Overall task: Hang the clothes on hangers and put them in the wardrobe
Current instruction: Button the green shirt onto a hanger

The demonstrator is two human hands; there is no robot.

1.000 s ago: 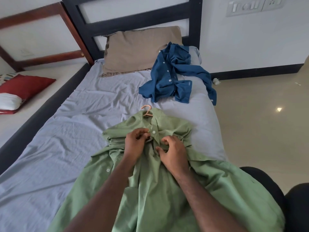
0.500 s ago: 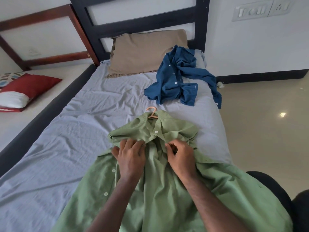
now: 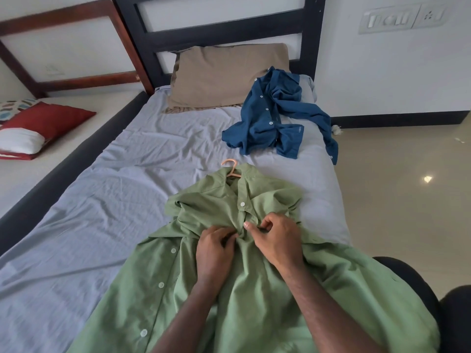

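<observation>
Mostly the green shirt [image 3: 254,289] hides the hanger [image 3: 231,168].

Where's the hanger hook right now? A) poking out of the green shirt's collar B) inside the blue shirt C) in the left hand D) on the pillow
A: the hanger hook sticks out above the collar of the green shirt, while both hands pinch the shirt's front lower down.

A grey-sheeted bed [image 3: 107,200] carries a tan pillow [image 3: 224,75], a crumpled blue shirt [image 3: 270,118] and a green shirt [image 3: 254,289].
</observation>
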